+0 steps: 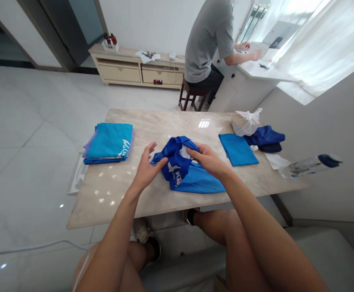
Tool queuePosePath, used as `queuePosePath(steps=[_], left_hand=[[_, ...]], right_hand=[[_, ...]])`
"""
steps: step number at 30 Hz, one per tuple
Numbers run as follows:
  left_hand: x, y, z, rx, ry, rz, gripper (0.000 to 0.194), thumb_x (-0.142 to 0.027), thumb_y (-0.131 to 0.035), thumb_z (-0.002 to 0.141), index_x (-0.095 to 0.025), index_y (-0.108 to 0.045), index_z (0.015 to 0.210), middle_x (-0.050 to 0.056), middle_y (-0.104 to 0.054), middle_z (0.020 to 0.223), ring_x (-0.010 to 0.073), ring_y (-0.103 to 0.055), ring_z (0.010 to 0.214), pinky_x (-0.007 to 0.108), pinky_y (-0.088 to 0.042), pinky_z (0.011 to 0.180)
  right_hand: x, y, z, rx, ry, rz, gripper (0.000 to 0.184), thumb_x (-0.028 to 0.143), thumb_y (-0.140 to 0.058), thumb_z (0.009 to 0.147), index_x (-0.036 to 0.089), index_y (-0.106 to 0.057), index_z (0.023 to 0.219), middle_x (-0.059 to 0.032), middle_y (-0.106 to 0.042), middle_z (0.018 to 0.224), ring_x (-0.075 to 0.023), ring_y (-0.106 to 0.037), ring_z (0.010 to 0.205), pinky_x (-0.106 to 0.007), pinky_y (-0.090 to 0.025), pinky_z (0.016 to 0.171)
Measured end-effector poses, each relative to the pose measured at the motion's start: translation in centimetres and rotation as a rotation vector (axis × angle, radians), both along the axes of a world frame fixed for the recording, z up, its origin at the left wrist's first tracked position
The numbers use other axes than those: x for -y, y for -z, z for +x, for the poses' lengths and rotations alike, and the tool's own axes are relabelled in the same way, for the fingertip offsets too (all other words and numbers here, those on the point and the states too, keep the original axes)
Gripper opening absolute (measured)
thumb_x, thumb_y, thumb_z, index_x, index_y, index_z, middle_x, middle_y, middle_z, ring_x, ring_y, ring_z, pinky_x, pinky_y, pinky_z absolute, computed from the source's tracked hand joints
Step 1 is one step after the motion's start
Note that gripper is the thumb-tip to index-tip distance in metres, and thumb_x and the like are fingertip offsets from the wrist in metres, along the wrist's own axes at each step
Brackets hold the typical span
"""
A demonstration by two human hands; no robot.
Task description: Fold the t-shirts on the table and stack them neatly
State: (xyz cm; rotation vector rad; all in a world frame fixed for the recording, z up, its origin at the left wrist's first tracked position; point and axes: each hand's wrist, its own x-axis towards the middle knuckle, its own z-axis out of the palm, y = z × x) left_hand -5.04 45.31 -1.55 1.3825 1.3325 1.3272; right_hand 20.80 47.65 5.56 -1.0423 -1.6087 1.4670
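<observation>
Blue jersey shirt (189, 174) lies on the marble table (104, 202), light, soft and limp, best held at the collar (180, 141); right hand (205, 159) closes narrowly there, left hand (148, 164) spread wide beside it.

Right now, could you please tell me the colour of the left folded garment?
Turquoise folded garment, best in the head view.
</observation>
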Motion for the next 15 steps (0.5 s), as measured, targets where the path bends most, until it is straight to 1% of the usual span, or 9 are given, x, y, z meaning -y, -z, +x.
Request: queuePosePath(steps=[2, 4, 5, 7, 9, 10, 11, 13, 15], left_hand=[[0.5, 0.3, 1.1, 0.013, 0.157, 0.008, 0.084, -0.042, -0.095, 0.078, -0.027, -0.061, 0.153, 0.016, -0.065, 0.159, 0.0351, -0.059, 0.151, 0.054, -0.043, 0.129], [0.8, 0.4, 2.4, 0.072, 0.268, 0.008, 0.075, -0.037, -0.097, 0.074, -0.026, -0.07, 0.143, 0.014, -0.072, 0.148, 0.0345, -0.062, 0.147, 0.049, -0.045, 0.127], [0.9, 0.3, 3.1, 0.108, 0.307, 0.003, 0.066, -0.037, -0.098, 0.073, -0.025, -0.075, 0.134, 0.013, -0.075, 0.141, 0.034, -0.064, 0.142, 0.046, -0.048, 0.124], [0.9, 0.0, 4.1, 0.19, 0.366, -0.024, 0.047, -0.04, -0.097, 0.075, -0.023, -0.081, 0.115, 0.01, -0.08, 0.121, 0.0306, -0.071, 0.124, 0.04, -0.054, 0.113], [0.8, -0.6, 4.8, 0.266, 0.39, -0.059, 0.038, -0.049, -0.094, 0.08, -0.021, -0.079, 0.1, 0.005, -0.078, 0.098, 0.0234, -0.072, 0.098, 0.034, -0.057, 0.094], [0.7, -0.9, 4.9, 0.298, 0.388, -0.072, 0.039, -0.054, -0.093, 0.083, -0.02, -0.077, 0.095, 0.003, -0.074, 0.089, 0.0198, -0.068, 0.086, 0.03, -0.056, 0.084], [0.6, -1.2, 4.9, 0.326, 0.377, -0.077, 0.042, -0.058, -0.091, 0.084, -0.02, -0.075, 0.09, 0.001, -0.07, 0.082, 0.0171, -0.064, 0.078, 0.028, -0.053, 0.077], [0.7, -2.0, 4.8, 0.367, 0.344, -0.072, 0.048, -0.064, -0.091, 0.084, -0.019, -0.073, 0.086, 0.0, -0.065, 0.076, 0.0144, -0.057, 0.071, 0.026, -0.048, 0.068], [0.9, -2.6, 4.4, 0.423, 0.295, -0.091, 0.051, -0.066, -0.093, 0.081, -0.019, -0.074, 0.087, -0.001, -0.064, 0.074, 0.0138, -0.055, 0.069, 0.025, -0.046, 0.065]], right_hand=[[0.9, -1.3, 0.3, -0.071, -0.138, -0.104, 0.047, 0.066, -0.082, 0.095, 0.022, -0.08, 0.111, -0.0028, -0.078, 0.097, -0.0211, -0.073, 0.092, -0.033, -0.061, 0.086], [1.5, -2.3, 0.5, -0.093, -0.208, -0.14, 0.048, 0.065, -0.087, 0.092, 0.021, -0.081, 0.111, -0.0037, -0.08, 0.1, -0.0217, -0.075, 0.096, -0.034, -0.063, 0.09], [1.7, -2.7, 0.6, -0.086, -0.201, -0.139, 0.047, 0.064, -0.088, 0.091, 0.021, -0.082, 0.109, -0.0041, -0.081, 0.101, -0.0219, -0.076, 0.097, -0.034, -0.063, 0.091], [2.0, -3.0, 0.8, -0.055, -0.085, -0.121, 0.046, 0.063, -0.089, 0.09, 0.021, -0.082, 0.107, -0.0042, -0.081, 0.1, -0.0209, -0.076, 0.093, -0.032, -0.064, 0.087], [2.1, -3.0, 0.9, -0.005, 0.108, -0.101, 0.046, 0.064, -0.089, 0.089, 0.02, -0.08, 0.101, -0.0031, -0.079, 0.092, -0.0186, -0.074, 0.082, -0.028, -0.063, 0.073], [2.2, -3.0, 1.0, 0.019, 0.182, -0.103, 0.047, 0.065, -0.089, 0.088, 0.02, -0.078, 0.098, -0.0024, -0.077, 0.087, -0.0174, -0.072, 0.076, -0.026, -0.061, 0.065], [2.2, -2.9, 1.1, 0.036, 0.214, -0.121, 0.049, 0.066, -0.089, 0.087, 0.02, -0.077, 0.097, -0.0019, -0.075, 0.082, -0.0166, -0.07, 0.07, -0.025, -0.059, 0.059], [2.4, -2.6, 1.3, 0.026, 0.161, -0.188, 0.053, 0.07, -0.086, 0.088, 0.019, -0.077, 0.1, -0.0023, -0.074, 0.079, -0.0166, -0.067, 0.064, -0.027, -0.058, 0.053], [2.3, -2.2, 1.4, -0.015, 0.075, -0.237, 0.058, 0.075, -0.075, 0.095, 0.019, -0.076, 0.109, -0.005, -0.076, 0.085, -0.0175, -0.069, 0.063, -0.029, -0.059, 0.052]])
